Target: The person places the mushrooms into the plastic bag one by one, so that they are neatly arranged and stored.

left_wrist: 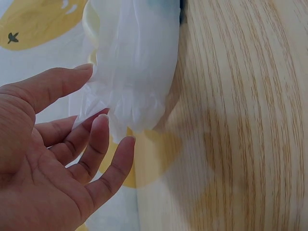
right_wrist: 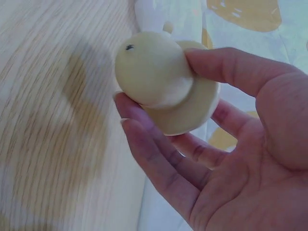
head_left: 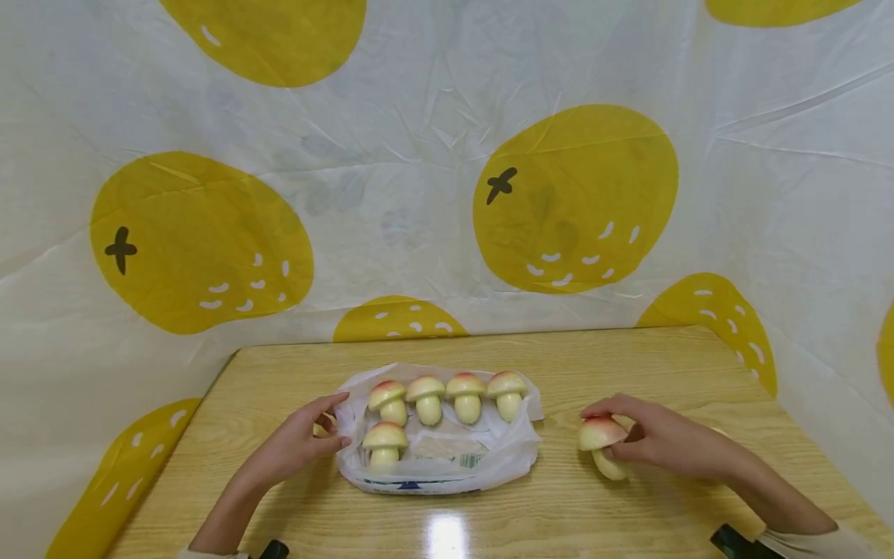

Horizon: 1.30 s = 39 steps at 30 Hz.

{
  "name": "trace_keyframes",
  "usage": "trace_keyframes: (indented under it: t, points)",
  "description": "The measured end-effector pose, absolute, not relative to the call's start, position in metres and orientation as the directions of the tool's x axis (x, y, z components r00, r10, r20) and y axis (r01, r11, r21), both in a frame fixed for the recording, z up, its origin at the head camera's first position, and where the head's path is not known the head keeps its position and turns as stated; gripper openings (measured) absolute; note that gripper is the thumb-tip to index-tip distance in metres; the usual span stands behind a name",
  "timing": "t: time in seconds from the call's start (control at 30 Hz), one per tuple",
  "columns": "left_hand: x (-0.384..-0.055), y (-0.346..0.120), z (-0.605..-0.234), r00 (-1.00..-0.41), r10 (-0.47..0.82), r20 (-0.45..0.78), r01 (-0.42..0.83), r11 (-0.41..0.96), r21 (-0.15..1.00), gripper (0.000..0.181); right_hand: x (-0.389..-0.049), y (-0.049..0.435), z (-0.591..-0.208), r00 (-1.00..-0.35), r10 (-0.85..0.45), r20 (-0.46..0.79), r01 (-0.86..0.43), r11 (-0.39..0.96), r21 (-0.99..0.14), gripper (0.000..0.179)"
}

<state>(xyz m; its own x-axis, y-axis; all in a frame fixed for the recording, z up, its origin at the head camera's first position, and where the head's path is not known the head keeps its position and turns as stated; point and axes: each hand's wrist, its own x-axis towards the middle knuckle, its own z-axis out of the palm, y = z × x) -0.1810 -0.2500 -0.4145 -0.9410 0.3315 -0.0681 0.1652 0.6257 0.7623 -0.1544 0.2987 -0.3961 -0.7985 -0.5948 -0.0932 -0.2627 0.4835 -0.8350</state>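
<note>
A toy mushroom (head_left: 594, 436) with a red-tinged cap and pale stem is in my right hand (head_left: 660, 439), just over the table. Thumb and fingers grip it around the cap and stem; the right wrist view shows the rounded end of its stem (right_wrist: 151, 67). My left hand (head_left: 296, 439) is at the left edge of a white plastic bag (head_left: 447, 485), its curled fingers and thumb holding the thin film (left_wrist: 130, 91). Several similar mushrooms (head_left: 466, 397) lie inside the opened bag, most in a back row, with one mushroom (head_left: 385, 444) at front left.
The wooden table (head_left: 335, 528) carries the bag near its middle. A pale thing (head_left: 719, 432) shows slightly behind my right wrist, mostly hidden. Beyond the table's back edge hangs a white sheet (head_left: 419, 217) printed with large yellow fruit.
</note>
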Motion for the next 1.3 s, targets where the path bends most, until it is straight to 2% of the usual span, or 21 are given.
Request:
trace_keyframes:
  t: [0.17,0.5,0.9,1.3]
  points:
    - [-0.182,-0.250,-0.415,-0.939,0.337,-0.063,0.175,0.629,0.758,0.074,-0.157,0.289,-0.390,-0.829,-0.551,-0.096,-0.233,0.495,-0.837,0.048]
    - [-0.182,-0.250,-0.416,-0.942,0.331,-0.062,0.171,0.628,0.759,0.074,-0.165,0.266,-0.376,-0.840,-0.535,-0.094,-0.218,0.490,-0.844,0.047]
    - [-0.183,-0.250,-0.416,-0.939,0.337,-0.063,0.171,0.620,0.766,0.074,-0.175,0.235,-0.370,-0.816,-0.578,-0.015,-0.282,0.420,-0.863,0.046]
    - [-0.183,-0.249,-0.415,-0.940,0.335,-0.060,0.173,0.622,0.763,0.073,-0.187,0.206,-0.369,-0.802,-0.598,0.000,-0.283,0.380,-0.880,0.045]
